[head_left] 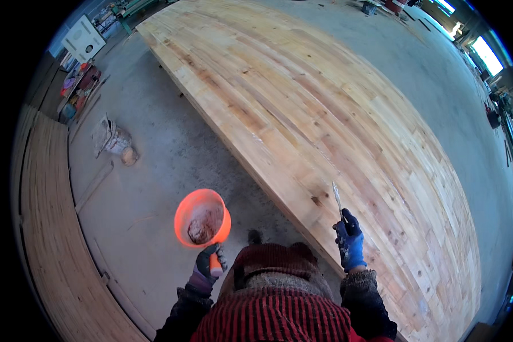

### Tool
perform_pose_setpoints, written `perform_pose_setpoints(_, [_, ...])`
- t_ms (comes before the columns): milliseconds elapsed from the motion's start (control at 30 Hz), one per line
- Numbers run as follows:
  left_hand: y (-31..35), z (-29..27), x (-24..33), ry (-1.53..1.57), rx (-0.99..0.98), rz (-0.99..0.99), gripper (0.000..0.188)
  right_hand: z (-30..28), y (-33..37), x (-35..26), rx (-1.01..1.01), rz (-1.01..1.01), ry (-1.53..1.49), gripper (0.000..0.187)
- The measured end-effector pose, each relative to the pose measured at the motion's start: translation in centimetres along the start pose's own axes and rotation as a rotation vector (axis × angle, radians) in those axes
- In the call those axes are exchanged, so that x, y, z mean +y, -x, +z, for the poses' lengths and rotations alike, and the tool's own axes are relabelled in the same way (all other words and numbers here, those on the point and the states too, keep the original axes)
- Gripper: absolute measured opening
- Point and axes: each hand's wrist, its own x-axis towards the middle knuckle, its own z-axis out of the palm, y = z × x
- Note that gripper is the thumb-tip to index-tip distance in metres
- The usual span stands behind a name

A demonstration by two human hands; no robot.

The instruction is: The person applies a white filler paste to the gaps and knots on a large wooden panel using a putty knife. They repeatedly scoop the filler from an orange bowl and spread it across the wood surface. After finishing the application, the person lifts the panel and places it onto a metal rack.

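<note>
My left hand (207, 263), in a dark glove, is closed around the handle of an orange plastic dipper (226, 227). Inside the dipper sits a lump of brownish-pink paste (202, 230), with smears up the wall. My right hand (351, 244), in a blue glove, grips a thin putty knife (337, 196) seen almost edge-on, its blade smeared whitish. The blade points away from me over a large panel of joined wooden strips (325, 108); whether it touches the wood I cannot tell. Dark knots and pale filler streaks mark the panel near the knife.
A paste-crusted bucket (115, 139) lies on the concrete floor (148, 182) to the left. Stacked long boards (51, 216) line the left side. Beyond are a white panel (84, 39) and a heap of coloured odds and ends (80, 91). The wooden panel's near edge (256, 178) runs diagonally before me.
</note>
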Motion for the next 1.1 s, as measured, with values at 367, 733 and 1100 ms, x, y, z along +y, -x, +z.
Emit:
perform_pose_setpoints(367, [-4.3, 0.7, 12.5, -0.006, 0.026, 0.062, 0.018, 10.8, -6.0, -4.5, -0.059, -0.014, 0.055, 0.042])
perform_pose_setpoints(733, [-7.9, 1.8, 22.3, 0.083, 0.038, 0.147, 0.025, 21.8, -16.2, -11.3, -0.171, -0.033, 0.048, 0.043])
perform_pose_setpoints(1100, [-15.8, -0.9, 42.1, 0.051, -0.007, 0.08, 0.024, 40.1, -20.2, -15.7, -0.044, -0.04, -0.019, 0.042])
